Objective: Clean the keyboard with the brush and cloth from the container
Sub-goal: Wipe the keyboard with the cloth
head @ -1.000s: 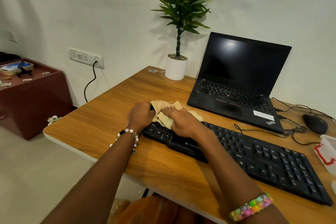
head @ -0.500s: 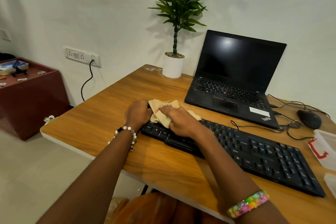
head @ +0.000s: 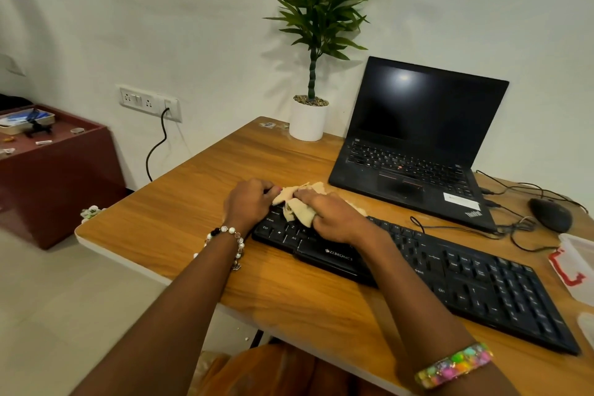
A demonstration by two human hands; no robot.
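Note:
A black keyboard lies slanted across the wooden desk. My left hand curls round the keyboard's far left end and holds it. My right hand grips a crumpled beige cloth and presses it on the leftmost keys. The cloth bunches up between my two hands, and part of it is hidden under my right palm. A clear plastic container with a red latch sits at the desk's right edge. No brush is in sight.
An open black laptop stands behind the keyboard, with a potted plant to its left. A black mouse and tangled cables lie at the right. A dark red cabinet stands off to the left.
My right hand has shifted the cloth slightly over the left keys. My left hand stays at the keyboard's left end. The camera has moved a little.

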